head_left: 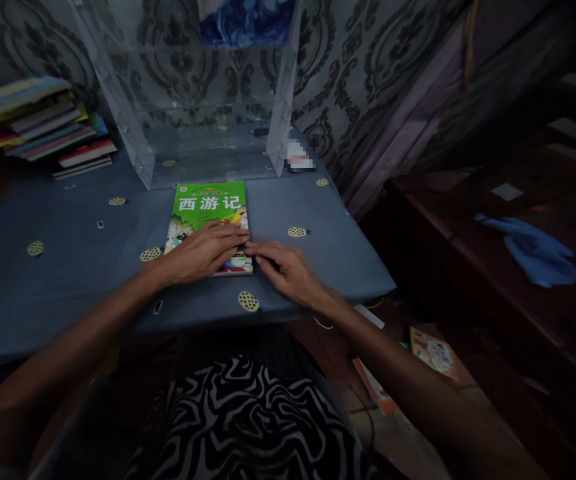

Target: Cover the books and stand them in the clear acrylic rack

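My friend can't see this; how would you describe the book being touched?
On the blue tablecloth, find the clear shelf unit. Just in front, under the left hand, lies the book. Unlike the book stack at left, it shows a green cover with white Chinese characters.

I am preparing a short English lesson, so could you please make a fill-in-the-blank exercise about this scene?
1. The left hand rests on a book whose upper cover is mainly ____.
2. The book's title has ____ large white characters.
3. In the picture, the stack of books is to the ____ of the clear rack.

Missing words: green; three; left.
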Demonstrator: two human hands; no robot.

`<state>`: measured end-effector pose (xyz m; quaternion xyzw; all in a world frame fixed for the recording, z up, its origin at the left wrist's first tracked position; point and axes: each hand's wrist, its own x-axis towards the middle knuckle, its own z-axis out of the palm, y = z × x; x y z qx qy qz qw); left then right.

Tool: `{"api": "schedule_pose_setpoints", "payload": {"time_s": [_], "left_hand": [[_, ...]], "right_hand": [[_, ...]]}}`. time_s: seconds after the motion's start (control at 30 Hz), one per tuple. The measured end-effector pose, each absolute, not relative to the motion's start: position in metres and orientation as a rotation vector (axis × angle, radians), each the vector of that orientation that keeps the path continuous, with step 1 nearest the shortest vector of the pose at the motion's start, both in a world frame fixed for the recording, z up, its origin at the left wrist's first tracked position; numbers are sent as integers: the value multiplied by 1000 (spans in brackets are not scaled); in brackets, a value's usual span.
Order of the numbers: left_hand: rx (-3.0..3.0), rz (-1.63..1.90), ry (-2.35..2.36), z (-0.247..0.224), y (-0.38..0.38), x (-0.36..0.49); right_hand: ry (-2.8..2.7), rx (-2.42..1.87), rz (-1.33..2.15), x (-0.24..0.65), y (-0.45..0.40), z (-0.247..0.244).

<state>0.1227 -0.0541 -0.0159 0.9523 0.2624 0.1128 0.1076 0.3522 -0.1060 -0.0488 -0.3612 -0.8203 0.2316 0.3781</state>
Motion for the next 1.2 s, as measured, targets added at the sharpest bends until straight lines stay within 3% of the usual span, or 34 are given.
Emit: {"api": "schedule_pose_setpoints", "payload": {"time_s": [1.2], "left_hand": [[2973,585,864,-36,-98,127]], "right_hand": [[-1886,-948,728,351,-131,-48]]}}
